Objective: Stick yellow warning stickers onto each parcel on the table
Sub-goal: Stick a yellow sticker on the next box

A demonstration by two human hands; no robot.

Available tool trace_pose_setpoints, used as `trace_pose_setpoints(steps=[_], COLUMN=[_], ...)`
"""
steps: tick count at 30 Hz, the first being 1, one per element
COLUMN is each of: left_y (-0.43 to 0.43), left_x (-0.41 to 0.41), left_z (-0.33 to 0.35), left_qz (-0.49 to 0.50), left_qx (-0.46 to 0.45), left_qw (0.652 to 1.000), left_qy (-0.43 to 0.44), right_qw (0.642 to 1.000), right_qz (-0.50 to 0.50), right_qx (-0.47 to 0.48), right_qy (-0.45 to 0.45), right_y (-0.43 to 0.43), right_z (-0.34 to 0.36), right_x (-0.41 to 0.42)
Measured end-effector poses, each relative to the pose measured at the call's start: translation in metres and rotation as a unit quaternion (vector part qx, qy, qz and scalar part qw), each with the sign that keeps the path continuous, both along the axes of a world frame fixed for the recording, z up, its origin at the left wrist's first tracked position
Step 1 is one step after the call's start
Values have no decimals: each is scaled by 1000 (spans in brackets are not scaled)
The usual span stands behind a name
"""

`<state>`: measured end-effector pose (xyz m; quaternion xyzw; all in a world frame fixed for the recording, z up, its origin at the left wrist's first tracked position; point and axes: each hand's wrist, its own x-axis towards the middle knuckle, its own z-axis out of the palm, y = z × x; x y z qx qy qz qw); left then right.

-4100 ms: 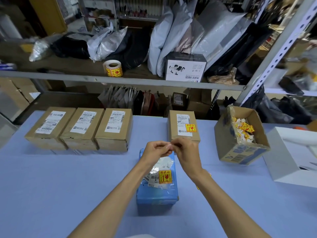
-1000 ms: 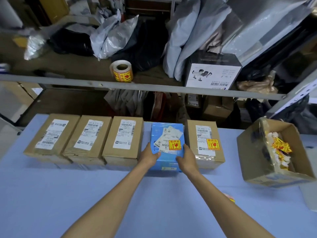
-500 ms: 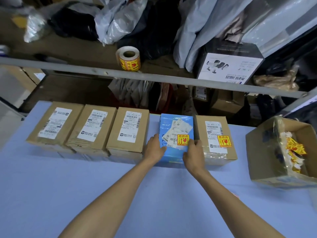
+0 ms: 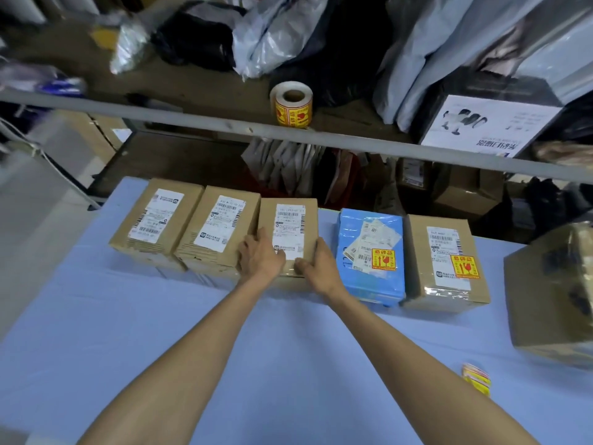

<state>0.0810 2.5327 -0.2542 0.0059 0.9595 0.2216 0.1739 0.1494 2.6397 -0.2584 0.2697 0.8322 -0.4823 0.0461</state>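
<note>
Several parcels stand in a row at the far edge of the blue table (image 4: pixel 160 332). The third brown parcel (image 4: pixel 288 226) from the left bears only a white shipping label. My left hand (image 4: pixel 260 255) grips its near left corner and my right hand (image 4: pixel 317 264) grips its near right corner, thumb on top. Right of it stand the blue parcel (image 4: pixel 369 252) and a brown parcel (image 4: pixel 446 261), each with a yellow warning sticker. Two more brown parcels (image 4: pixel 157 216) (image 4: pixel 218 226) on the left carry only white labels.
A roll of yellow stickers (image 4: pixel 292 104) stands on the shelf behind the table, beside bags and a white-fronted box (image 4: pixel 484 126). An open cardboard box (image 4: pixel 555 293) sits at the right edge. A small strip of yellow stickers (image 4: pixel 476 379) lies on the table near my right forearm.
Both hands have left the blue parcel, now set in the row, and moved left onto the third brown parcel. The view has shifted so the row sits further right.
</note>
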Motion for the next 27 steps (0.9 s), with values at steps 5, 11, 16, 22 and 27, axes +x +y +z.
trace_pose_setpoints(steps=[5, 11, 16, 22, 27], left_y=[-16, -51, -80, -75, -35], left_x=[28, 85, 131, 174, 205], left_z=[0, -1, -6, -8, -4], left_qz=[30, 43, 28, 15, -52], left_qx=[15, 88, 129, 143, 205], left_qw=[999, 991, 984, 982, 968], left_qy=[-34, -90, -120, -124, -134], right_qw=[992, 986, 993, 998, 998], right_qz=[42, 69, 91, 49, -25], right_qx=[102, 137, 57, -13, -50], right_qy=[-56, -59, -49, -33, -23], right_y=[0, -21, -20, -3, 28], right_z=[-1, -3, -2, 0, -6], right_x=[26, 92, 133, 176, 223])
